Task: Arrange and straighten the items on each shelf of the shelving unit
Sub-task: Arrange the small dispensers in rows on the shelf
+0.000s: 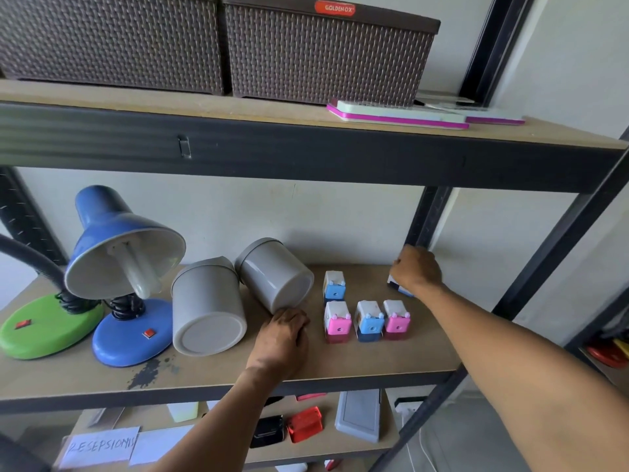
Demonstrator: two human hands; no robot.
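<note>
On the middle shelf (340, 366) two grey canisters lie tipped over. The left hand (282, 338) curls its fingers under the right-hand canister (275, 274), base toward the camera, lid toward the wall. The right hand (417, 269) pinches a small box (394, 284); four others stand between the hands.

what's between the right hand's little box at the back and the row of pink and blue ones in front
Nothing visible. The right hand holds a small box near the back right; bare shelf board lies between it and the front row's pink box.
</note>
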